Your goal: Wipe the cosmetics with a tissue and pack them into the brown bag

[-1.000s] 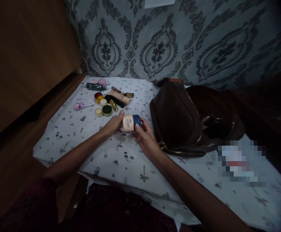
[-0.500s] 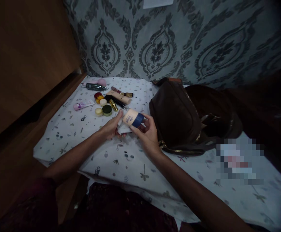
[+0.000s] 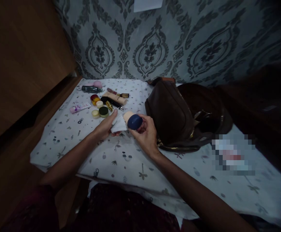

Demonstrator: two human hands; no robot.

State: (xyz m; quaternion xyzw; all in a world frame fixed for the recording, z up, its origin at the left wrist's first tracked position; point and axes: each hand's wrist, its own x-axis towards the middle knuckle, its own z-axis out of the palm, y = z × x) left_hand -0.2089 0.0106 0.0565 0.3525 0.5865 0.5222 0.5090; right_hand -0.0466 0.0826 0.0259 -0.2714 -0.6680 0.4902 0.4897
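My left hand (image 3: 106, 126) is closed on a folded white cloth (image 3: 119, 123), thumb on top. Between thumb and fingers of my right hand (image 3: 147, 132) is a beige container (image 3: 128, 116) with a dark blue cap (image 3: 135, 121); the cap faces me, and the beige end touches or nearly touches the cloth. Beyond my left hand lie a dark green round jar (image 3: 104, 111), a pale yellow jar (image 3: 95, 113), a gold tube (image 3: 109, 106) and a beige tube (image 3: 116, 98) on the patterned sheet (image 3: 82, 161).
A brown bag (image 3: 169, 112) with an open zipper lies right of my hands. At the back left are a dark bottle (image 3: 91, 89) and a pink-and-purple tube (image 3: 80, 108). A wooden panel (image 3: 26, 58) borders the left, a patterned wall the back.
The container has turned, so its blue cap now faces me and its printed side is hidden. More of the white cloth shows in my left hand. The view has shifted slightly.
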